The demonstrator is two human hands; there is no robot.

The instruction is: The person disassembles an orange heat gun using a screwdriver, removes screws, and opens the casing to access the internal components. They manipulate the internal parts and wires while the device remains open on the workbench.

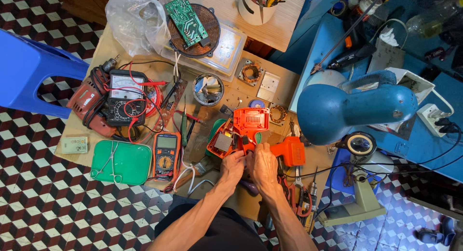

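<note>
An opened orange power-tool housing (pixel 251 121) lies on the wooden work board, its wiring and a grey block exposed. My left hand (pixel 233 165) pinches at the parts along the housing's lower edge. My right hand (pixel 264 165) sits beside it, fingers curled at the same spot, touching the small wires. A second orange shell piece (pixel 291 151) lies just right of my right hand. What exactly the fingertips hold is too small to tell.
An orange multimeter (pixel 166 156) and a green tray (pixel 120 162) with forceps lie to the left. A black analogue meter (pixel 126 97) rests on a red drill. A blue desk lamp (pixel 354 106) hangs over the right. A coil with a green circuit board (pixel 192 23) sits behind.
</note>
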